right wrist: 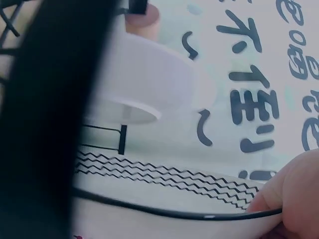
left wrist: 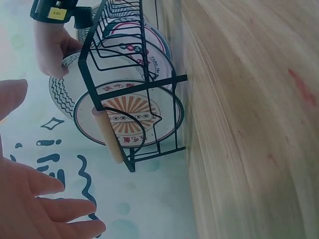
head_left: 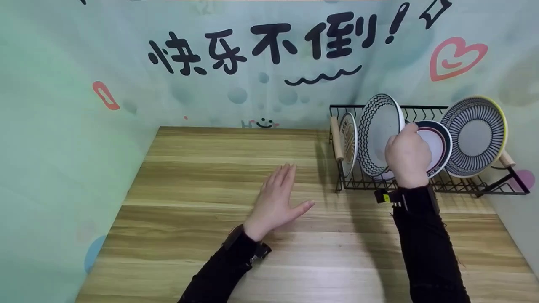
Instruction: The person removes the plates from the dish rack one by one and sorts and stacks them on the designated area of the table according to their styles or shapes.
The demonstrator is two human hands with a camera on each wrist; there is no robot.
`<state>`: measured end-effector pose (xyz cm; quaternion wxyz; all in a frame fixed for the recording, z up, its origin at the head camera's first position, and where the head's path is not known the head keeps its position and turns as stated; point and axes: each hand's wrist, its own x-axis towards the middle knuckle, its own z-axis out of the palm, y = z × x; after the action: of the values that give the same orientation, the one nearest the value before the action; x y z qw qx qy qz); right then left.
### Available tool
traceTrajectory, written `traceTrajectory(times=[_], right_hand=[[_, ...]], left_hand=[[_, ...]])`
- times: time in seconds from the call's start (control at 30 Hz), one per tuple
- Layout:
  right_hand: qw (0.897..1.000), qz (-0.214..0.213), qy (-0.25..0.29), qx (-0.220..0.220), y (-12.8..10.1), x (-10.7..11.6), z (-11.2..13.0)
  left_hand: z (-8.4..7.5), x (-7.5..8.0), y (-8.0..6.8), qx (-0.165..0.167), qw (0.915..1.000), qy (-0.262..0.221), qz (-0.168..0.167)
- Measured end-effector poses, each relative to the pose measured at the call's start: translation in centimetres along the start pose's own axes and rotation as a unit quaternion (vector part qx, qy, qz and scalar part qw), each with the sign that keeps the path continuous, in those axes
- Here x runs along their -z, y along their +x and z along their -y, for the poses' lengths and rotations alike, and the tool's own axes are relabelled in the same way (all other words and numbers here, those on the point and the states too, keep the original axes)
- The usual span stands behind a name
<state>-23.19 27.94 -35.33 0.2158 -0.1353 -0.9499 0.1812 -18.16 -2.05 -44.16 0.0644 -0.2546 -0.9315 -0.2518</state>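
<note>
- The wooden worktop takes up most of the view, with a printed backdrop behind it.
- A black wire dish rack sits at the far right corner, so the plates stand on edge in its slots.
- The zigzag plate stands near the rack's left end. The right hand pinches its rim, probably to steady it in the slot.
- A striped plate leans at the rack's right end, well clear of the hand.
- The left hand lies flat on mid-worktop with fingers spread, holding nothing, looks like bracing.
</note>
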Motion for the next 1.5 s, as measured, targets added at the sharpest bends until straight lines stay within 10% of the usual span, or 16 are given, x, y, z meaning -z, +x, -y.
traceTrajectory(times=[0.43,0.97,1.5], right_hand=[[0.997,0.026,0.033,-0.058,-0.2,4.1,-2.4],[0.985,-0.08,0.125,-0.083,-2.8,7.3,-3.3],[0.948,-0.075,0.282,-0.127,-3.7,7.7,-3.1]], left_hand=[[-0.6,-0.1,0.5,-0.004,0.9999,-0.01,-0.002],[-1.9,1.0,1.8,-0.017,0.9949,-0.083,-0.054],[-1.6,1.2,2.0,-0.012,0.9923,-0.106,-0.063]])
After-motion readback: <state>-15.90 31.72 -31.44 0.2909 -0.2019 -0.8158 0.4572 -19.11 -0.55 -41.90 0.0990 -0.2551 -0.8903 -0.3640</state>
